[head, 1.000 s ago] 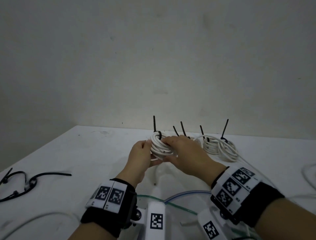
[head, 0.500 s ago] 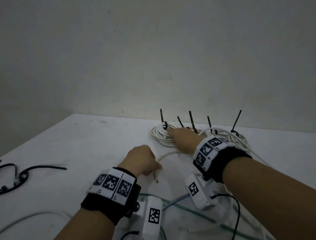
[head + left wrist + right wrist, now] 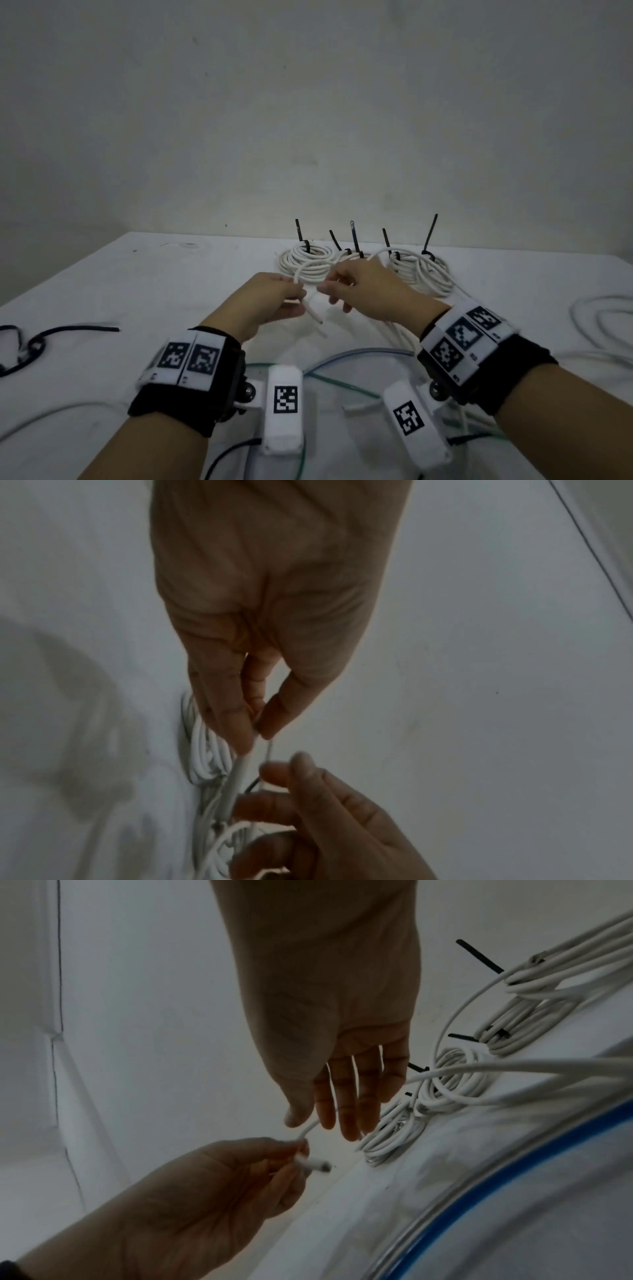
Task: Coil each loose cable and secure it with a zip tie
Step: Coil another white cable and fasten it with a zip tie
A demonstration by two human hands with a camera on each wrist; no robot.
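Left hand (image 3: 270, 301) pinches the loose cable (image 3: 514, 1066) end; right hand (image 3: 363, 291) fingers slack (contact unclear).

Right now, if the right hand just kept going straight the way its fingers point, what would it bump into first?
Probably the left hand, or the loose white cable it pinches. In the right wrist view the right hand has its fingertips just short of that cable. Depth is unclear, so it might slip past.

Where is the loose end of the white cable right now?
In the head view, the cable end sits centre table, pinched in the left hand, just left of the right hand and before the tied coils.
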